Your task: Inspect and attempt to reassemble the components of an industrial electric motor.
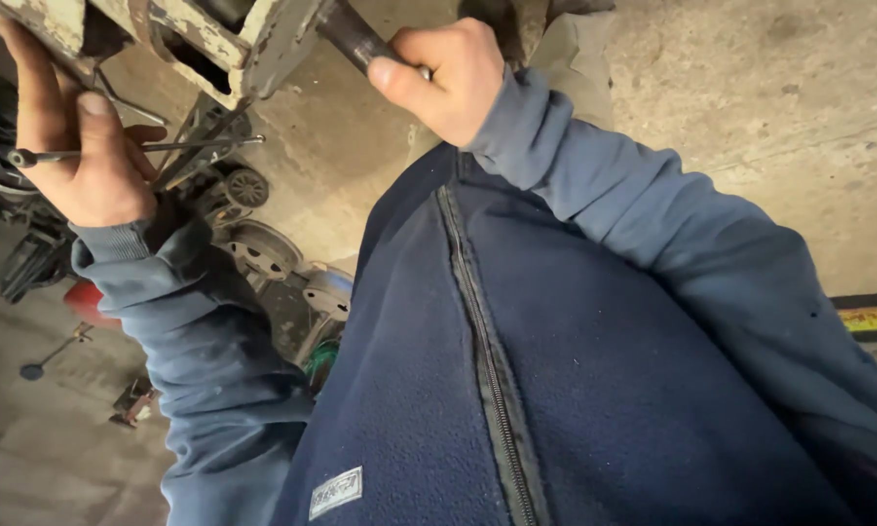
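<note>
Head view, only one we have. Our left hand (83, 146) is up against the underside of a worn, cream-painted metal frame (200, 44), fingers spread along it and thumb hooked over a thin steel rod (136, 150) that runs level across the palm; looks like we're bracing the frame and pinning the rod so it doesn't swing. Our right hand (453, 78) is fisted tight round a dark round bar (353, 37) that goes into the frame's edge, probably a tool handle or shaft, but the working end is hidden behind the frame, so we can't tell which. Both arms are raised, blue fleece sleeves and zipped jacket (516, 370) fill most of the shot. The jacket carries a small grey rectangular patch (335, 492) near the hem, set askew. Far right edge: a dark box with a yellow-and-red rectangular label (871, 319) on its face, partly cut off. Below the frame on the concrete floor (750, 117): small wheels (260, 248), a red object (86, 300), tangled metal parts, all well apart from the hands. Paint on the frame is chipped and rusty.
</note>
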